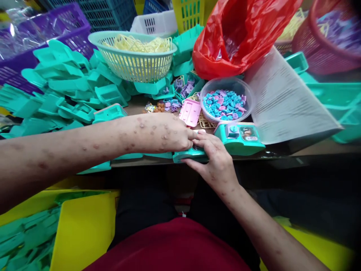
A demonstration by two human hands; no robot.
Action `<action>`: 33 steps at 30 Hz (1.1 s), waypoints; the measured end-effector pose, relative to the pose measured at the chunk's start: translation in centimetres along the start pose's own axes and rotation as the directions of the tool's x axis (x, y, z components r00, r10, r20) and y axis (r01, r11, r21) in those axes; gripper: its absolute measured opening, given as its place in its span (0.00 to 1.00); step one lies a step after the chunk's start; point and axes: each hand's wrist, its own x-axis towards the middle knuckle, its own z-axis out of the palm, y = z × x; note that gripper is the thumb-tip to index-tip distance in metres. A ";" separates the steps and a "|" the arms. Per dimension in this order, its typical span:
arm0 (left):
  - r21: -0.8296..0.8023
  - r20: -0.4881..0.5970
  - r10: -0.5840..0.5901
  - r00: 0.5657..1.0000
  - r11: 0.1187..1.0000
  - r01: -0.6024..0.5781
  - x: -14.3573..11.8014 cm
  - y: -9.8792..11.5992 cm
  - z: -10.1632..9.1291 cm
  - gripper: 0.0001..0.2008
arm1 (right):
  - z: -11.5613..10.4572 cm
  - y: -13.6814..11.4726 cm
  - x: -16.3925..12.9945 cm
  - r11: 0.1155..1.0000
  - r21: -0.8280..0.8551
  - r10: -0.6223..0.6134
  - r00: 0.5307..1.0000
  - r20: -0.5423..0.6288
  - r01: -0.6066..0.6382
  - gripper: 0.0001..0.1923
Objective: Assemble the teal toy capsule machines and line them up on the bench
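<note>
Both my hands rest on a teal plastic toy piece (187,154) at the table's front edge. My left hand (166,132) lies fist-like over its top, fingers curled at the piece's middle. My right hand (216,160) grips it from the near side, fingers over the top. Just right of my hands stands a finished teal toy unit (239,137) with a dial and stickers. A pink plastic panel (190,111) lies just beyond my left hand. A clear round bowl (248,98) behind holds several small blue and pink parts.
A heap of teal housings (67,94) fills the table's left. A mint basket (132,64) of yellow parts stands at the back, a red plastic bag (239,34) to its right, a stack of clear sheets (282,101) at right. A yellow bin (81,229) sits by my left knee.
</note>
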 end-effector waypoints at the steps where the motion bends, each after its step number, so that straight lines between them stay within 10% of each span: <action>1: -0.036 0.083 0.073 0.994 0.997 -0.071 -0.3 0.4 -0.4 0.10 | 0.0 0.0 0.0 1.000 0.003 0.003 1.000 -0.002 -0.003 0.28; 3: -0.088 0.211 0.173 0.962 0.984 -0.158 -1.0 0.9 -1.2 0.15 | 0.0 0.0 0.1 1.000 0.011 0.007 1.000 -0.004 -0.007 0.28; 17: -0.103 0.100 -0.077 0.992 0.991 0.088 -2.4 1.0 -1.5 0.10 | 0.1 0.0 0.0 1.000 0.011 -0.009 1.000 0.009 0.009 0.27; 33: -0.101 -0.294 -0.280 0.914 0.960 0.261 -5.7 3.9 4.0 0.16 | 0.1 -0.4 -0.1 0.997 -0.079 -0.011 0.996 0.090 0.018 0.37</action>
